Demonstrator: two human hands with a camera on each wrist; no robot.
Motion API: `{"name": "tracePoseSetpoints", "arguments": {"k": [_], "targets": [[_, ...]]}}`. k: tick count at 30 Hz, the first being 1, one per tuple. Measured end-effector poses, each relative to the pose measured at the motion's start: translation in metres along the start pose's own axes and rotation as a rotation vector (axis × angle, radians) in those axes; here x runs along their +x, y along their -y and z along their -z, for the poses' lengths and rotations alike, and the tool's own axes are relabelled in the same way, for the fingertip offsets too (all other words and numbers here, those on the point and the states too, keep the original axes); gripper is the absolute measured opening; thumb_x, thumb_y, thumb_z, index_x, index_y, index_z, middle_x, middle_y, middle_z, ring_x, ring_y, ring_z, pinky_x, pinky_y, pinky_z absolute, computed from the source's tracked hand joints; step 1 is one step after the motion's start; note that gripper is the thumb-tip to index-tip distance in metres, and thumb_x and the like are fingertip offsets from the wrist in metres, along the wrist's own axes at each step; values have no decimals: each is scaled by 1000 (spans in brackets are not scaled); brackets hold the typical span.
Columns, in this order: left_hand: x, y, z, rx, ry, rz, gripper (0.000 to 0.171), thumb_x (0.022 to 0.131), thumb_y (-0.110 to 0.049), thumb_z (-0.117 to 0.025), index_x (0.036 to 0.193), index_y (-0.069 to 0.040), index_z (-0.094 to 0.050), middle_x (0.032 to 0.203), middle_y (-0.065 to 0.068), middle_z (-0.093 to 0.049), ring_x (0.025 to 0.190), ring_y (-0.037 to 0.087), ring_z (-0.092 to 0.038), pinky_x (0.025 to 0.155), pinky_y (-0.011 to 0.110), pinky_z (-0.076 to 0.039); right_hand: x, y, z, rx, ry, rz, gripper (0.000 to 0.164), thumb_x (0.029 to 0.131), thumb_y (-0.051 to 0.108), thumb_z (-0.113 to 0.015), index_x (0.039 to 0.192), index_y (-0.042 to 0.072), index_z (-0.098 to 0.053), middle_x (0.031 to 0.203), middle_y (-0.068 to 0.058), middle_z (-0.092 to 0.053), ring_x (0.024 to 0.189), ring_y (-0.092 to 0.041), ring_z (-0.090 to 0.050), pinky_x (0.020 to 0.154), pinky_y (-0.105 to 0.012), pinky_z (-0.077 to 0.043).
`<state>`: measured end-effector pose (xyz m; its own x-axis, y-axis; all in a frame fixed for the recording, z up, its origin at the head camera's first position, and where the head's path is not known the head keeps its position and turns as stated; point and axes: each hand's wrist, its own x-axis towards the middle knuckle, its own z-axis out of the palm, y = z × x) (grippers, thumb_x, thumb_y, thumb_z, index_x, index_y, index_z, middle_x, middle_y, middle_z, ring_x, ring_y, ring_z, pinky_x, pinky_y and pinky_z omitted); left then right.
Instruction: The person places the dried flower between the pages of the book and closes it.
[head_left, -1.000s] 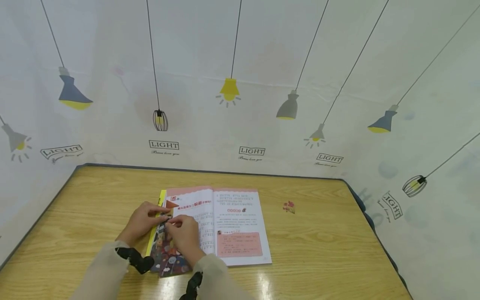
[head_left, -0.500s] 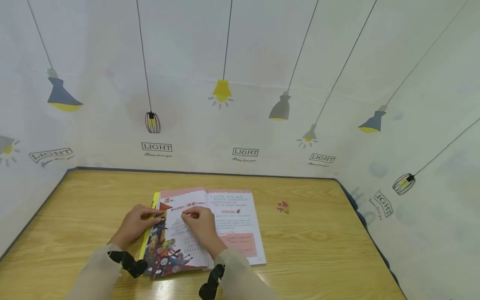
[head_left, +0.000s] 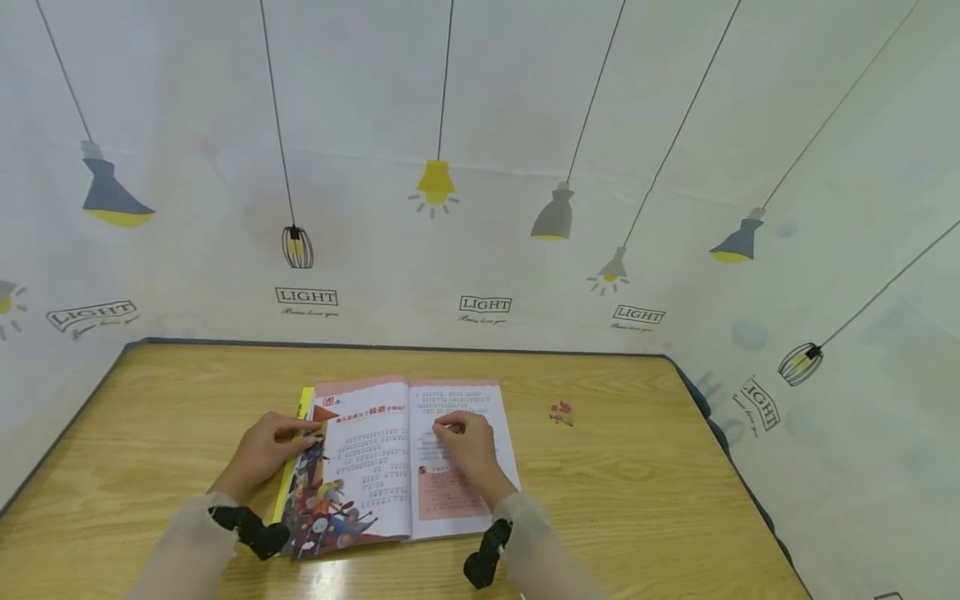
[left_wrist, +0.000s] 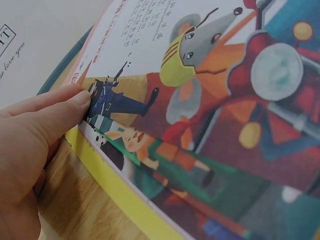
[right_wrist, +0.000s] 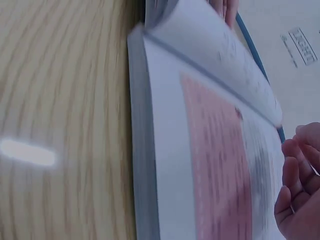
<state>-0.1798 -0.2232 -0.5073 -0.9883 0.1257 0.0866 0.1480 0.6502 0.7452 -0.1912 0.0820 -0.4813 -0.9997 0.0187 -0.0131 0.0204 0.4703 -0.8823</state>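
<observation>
An open book (head_left: 371, 467) lies on the table, with a colourful picture of cartoon animals down its left page. My left hand (head_left: 262, 450) is at that page's left edge. In the left wrist view, the thumb (left_wrist: 80, 98) and index finger of this hand pinch the page edge (left_wrist: 95, 105) above the yellow-edged cover. My right hand (head_left: 471, 450) is over the right page, its thumb and index finger brought together. Seen from the right wrist, the right fingers (right_wrist: 290, 170) are curled, and nothing shows between them.
A small pink-and-red flower-like piece (head_left: 561, 412) lies to the right of the book on the wooden table (head_left: 622, 492). Pale fabric (head_left: 390, 208) printed with hanging lamps surrounds the table's back and sides.
My right hand has moved from beside the left fingers, across the left page, to above the right page. The left hand stays at the page edge. The head view has shifted slightly.
</observation>
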Motion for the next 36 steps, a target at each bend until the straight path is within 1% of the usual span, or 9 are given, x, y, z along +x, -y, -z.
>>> {"name": "tracePoseSetpoints", "arguments": {"k": [9,12,16,19,22,24,28,31,36], "targets": [[0,6,3,11,14,-3,26,88,-18,-65,110,-4,-69,99,10,-59,90,24,-49,75,41,-38,12,-34,45,-38,-95,-105,12,83,13,-68,89,4,-73,75,-3,-59,67,-13,-50,57,-25,-41],[0,7,4,24,16,-1,26,88,-18,-65,110,-5,-69,99,10,-59,90,23,-49,75,41,-37,16,-46,61,-58,-129,-110,14,83,12,-68,90,1,-72,74,-3,-59,66,-12,-49,56,-23,-40],[1,8,3,37,11,1,27,88,-19,-65,111,-5,-69,100,10,-60,90,23,-49,75,41,-38,21,-61,82,-109,-170,-74,15,82,10,-68,90,-1,-72,75,-5,-61,67,-14,-50,57,-23,-39],[1,9,2,48,-3,6,26,87,-19,-66,109,-5,-70,98,9,-60,87,21,-48,74,39,-37,25,-73,96,-129,-202,-55,15,81,10,-68,89,-2,-73,85,-11,-65,79,-20,-57,63,-25,-41],[1,9,1,47,-13,0,26,87,-17,-67,109,-4,-70,95,8,-59,83,19,-47,71,36,-36,27,-84,109,-108,-224,-73,16,82,10,-68,90,-3,-72,98,-16,-66,90,-25,-59,67,-26,-43],[1,8,1,43,-15,1,27,87,-19,-67,108,-4,-70,94,8,-59,82,19,-46,71,36,-35,29,-90,116,-92,-240,-93,16,82,10,-69,91,-3,-72,99,-16,-66,89,-23,-60,68,-25,-43],[1,5,2,36,-8,16,29,88,-23,-66,110,-4,-69,95,9,-58,81,20,-45,70,36,-35,31,-100,130,-77,-267,-114,19,82,13,-69,93,-2,-72,86,-12,-67,73,-16,-58,63,-24,-43],[2,5,2,42,-8,31,27,88,-21,-65,111,-5,-69,95,9,-58,82,20,-46,71,36,-36,32,-108,139,-76,-280,-102,23,82,19,-71,94,-1,-72,83,-10,-67,72,-15,-58,65,-26,-45],[5,6,0,40,-2,45,26,88,-18,-65,111,-6,-69,97,9,-59,85,21,-47,73,36,-37,33,-115,149,-80,-279,-98,33,80,28,-74,96,0,-72,89,-13,-67,79,-24,-60,72,-38,-47]]}}
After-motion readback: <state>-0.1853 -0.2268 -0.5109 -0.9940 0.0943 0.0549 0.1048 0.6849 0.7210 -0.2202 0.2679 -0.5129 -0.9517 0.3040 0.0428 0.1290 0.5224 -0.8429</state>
